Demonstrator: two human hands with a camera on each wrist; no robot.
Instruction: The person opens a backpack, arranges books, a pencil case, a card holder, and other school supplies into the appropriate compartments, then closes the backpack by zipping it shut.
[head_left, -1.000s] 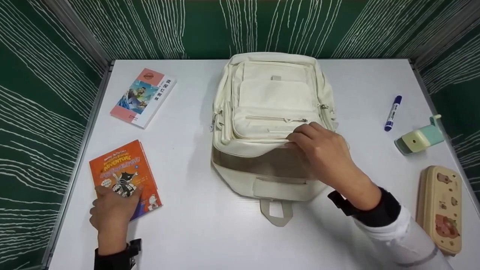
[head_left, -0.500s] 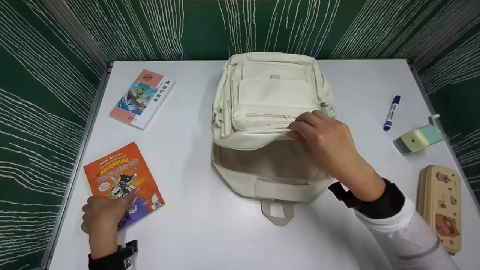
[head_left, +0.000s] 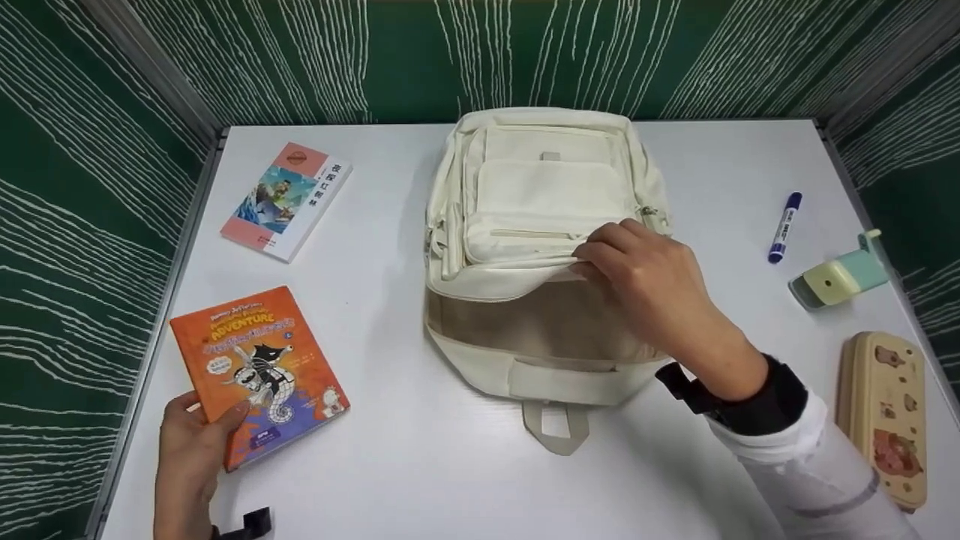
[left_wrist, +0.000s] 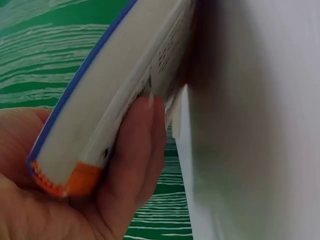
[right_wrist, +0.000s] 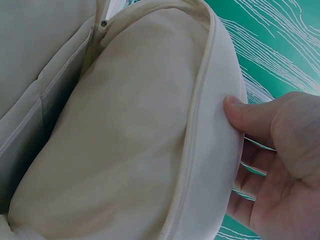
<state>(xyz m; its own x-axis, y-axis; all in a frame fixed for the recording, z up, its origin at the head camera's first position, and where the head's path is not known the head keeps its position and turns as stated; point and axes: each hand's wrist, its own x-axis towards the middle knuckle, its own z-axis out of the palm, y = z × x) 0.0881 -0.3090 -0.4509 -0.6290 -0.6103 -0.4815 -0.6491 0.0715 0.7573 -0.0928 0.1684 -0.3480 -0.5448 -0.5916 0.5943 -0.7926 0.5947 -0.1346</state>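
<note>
My left hand (head_left: 193, 442) grips an orange-and-purple book (head_left: 262, 360) by its lower left edge, thumb on the front cover and fingers behind. In the left wrist view the book (left_wrist: 100, 100) shows its page edge and spine, tilted up off the white table. A cream backpack (head_left: 551, 187) lies in the middle, its main compartment gaping toward me. My right hand (head_left: 637, 277) pinches the rim of its front panel and holds it up. The right wrist view looks into the pale lining (right_wrist: 125, 115), with inner pockets at the left; my thumb (right_wrist: 245, 115) presses the panel's outside.
A second book (head_left: 285, 202) with a pink and white cover lies at the back left. On the right are a blue marker (head_left: 784, 228), a green-and-yellow pencil sharpener (head_left: 836, 279) and a beige pencil case (head_left: 885, 420). Green walls with white lines border the table (head_left: 390, 465).
The left hand has slid round the orange book's edge and lifted it slightly off the table. The right hand has raised the backpack's front panel a little, widening the opening.
</note>
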